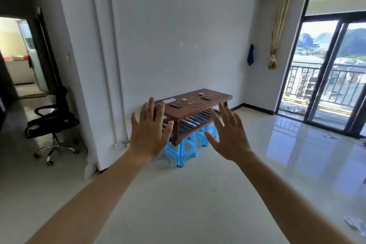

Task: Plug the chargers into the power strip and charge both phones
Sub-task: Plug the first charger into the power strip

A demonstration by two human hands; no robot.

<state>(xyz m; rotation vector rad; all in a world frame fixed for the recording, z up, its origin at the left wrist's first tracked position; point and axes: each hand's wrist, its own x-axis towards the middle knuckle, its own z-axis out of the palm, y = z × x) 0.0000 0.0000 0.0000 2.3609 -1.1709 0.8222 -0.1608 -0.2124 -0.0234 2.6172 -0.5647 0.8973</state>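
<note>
A brown wooden table [221, 98] stands across the room against the white wall. On it lie a white power strip [169, 100] at the left end, two dark phones [175, 105] [206, 98], and two white chargers [184, 99] [200, 93] with tangled pale cables [191, 103]. My left hand [149, 132] and my right hand [229, 134] are raised in front of me, palms away, fingers spread, holding nothing. Both are well short of the table and partly cover its near end.
Blue plastic stools [183, 149] sit under the table. A black office chair [52, 123] stands at the left by a wall corner [95, 105]. Glass balcony doors [328, 77] are at the right. Paper scraps [354, 224] lie on the glossy tiled floor.
</note>
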